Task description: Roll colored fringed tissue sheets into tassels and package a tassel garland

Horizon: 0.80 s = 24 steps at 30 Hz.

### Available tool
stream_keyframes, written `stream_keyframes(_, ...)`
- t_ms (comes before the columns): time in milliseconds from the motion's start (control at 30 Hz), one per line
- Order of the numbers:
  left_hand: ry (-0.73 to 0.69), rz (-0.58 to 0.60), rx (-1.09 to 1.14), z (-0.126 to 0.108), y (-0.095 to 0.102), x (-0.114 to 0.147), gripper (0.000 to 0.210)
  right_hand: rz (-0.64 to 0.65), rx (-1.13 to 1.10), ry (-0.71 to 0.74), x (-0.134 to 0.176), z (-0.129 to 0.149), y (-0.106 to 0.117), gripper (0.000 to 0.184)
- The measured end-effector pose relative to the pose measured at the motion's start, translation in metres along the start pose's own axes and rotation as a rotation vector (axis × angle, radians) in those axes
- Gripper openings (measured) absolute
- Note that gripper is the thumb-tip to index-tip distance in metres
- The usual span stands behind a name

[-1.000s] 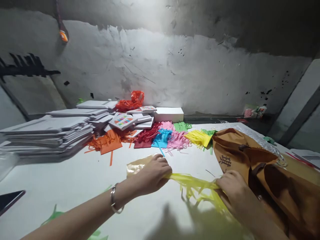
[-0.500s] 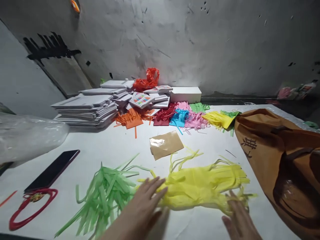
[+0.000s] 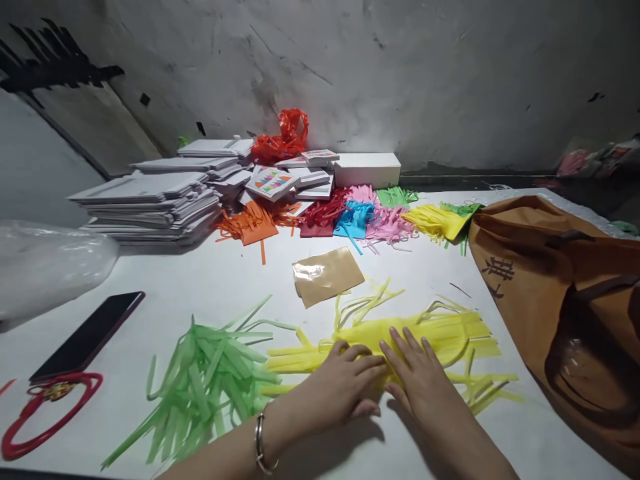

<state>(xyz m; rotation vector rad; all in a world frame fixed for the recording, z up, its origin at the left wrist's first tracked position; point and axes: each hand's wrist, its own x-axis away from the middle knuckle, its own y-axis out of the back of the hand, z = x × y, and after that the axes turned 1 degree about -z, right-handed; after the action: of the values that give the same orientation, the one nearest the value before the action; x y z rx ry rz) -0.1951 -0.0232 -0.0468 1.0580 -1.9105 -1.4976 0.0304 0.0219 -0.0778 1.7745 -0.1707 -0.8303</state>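
Observation:
Yellow fringed tissue paper (image 3: 440, 330) lies across the white tabletop in front of me, its cut strips spreading to both sides. My left hand (image 3: 333, 387) rests on its near middle, fingers bent and thumb apart. Beside it my right hand (image 3: 425, 380) lies fairly flat on the same paper with fingers spread. Both hands cover part of the near edge, so what is under the fingers is hidden. Left of the paper sits a loose heap of green tissue strips (image 3: 207, 377). A brown paper piece with a shiny patch (image 3: 330, 277) lies just beyond.
A phone (image 3: 87, 337) with a red cord (image 3: 55, 417) lies at the left, near clear plastic wrapping (image 3: 55, 267). Behind are stacked white sheets (image 3: 150, 210), small boxes (image 3: 273, 183), a red plastic bag (image 3: 283, 140) and coloured tassels (image 3: 355, 220). A brown bag (image 3: 530, 267) occupies the right.
My right hand has moved left and inward onto the yellow paper, and my left hand has shifted right, so they now lie side by side. The yellow paper looks flatter, its strips straighter.

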Motion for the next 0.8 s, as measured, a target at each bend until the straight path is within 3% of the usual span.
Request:
stream_keyframes(100, 0.266, -0.056, -0.224, 0.027, 0.009, 0.014, 0.047, 0.021, 0.044, -0.005, 0.009, -0.005, -0.017, 0.051)
stream_keyframes(200, 0.57, -0.137, -0.368, 0.051, 0.02, 0.034, 0.034, -0.019, 0.067, -0.018, 0.029, -0.002, -0.019, 0.05)
stream_keyframes(267, 0.65, -0.205, -0.404, 0.051, 0.026, 0.043, 0.033, -0.045, 0.073, -0.042, 0.039, 0.004, -0.014, 0.047)
stream_keyframes(300, 0.63, -0.248, -0.4, 0.044, 0.028, 0.045, 0.033, -0.052, 0.059, -0.063, 0.042, 0.006, -0.011, 0.044)
stream_keyframes(367, 0.452, -0.302, -0.305, 0.021, 0.027, 0.041, 0.036, -0.071, 0.005, -0.076, 0.045, 0.01, -0.005, 0.037)
stream_keyframes(467, 0.139, -0.236, -0.067, -0.019, 0.012, 0.025, 0.045, -0.144, -0.125, -0.073, 0.045, 0.009, 0.005, 0.024)
stream_keyframes(533, 0.111, -0.187, 0.005, -0.035, -0.001, 0.014, 0.04, -0.181, -0.216, -0.071, 0.045, 0.007, 0.009, 0.021)
stream_keyframes(633, 0.159, -0.153, 0.067, -0.037, -0.011, 0.008, 0.026, -0.209, -0.308, -0.113, 0.047, 0.005, 0.014, 0.021)
stream_keyframes(800, 0.166, -0.188, 0.212, -0.034, -0.008, 0.016, 0.018, -0.198, -0.418, -0.083, 0.049, 0.002, 0.025, 0.02)
